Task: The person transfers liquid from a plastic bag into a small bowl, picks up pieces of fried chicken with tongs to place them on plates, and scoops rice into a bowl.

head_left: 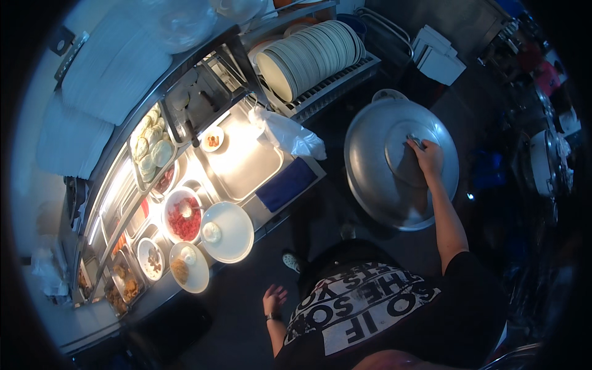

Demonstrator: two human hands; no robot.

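Observation:
My right hand reaches forward and grips the knob at the middle of a large round metal pot lid. The lid is dull silver and looks domed; a loop handle shows at its far edge. What lies under the lid is hidden. Low in front of my body hangs my left hand, fingers apart, holding nothing. Nearest to it on the counter are a plate with a mound of brown food and a white plate with a small white bowl on it.
To the left runs a lit counter with a bowl of red food, a tray of pale round items, a metal tray and a blue cloth. Plates stand in a rack ahead. White foam containers are stacked far left.

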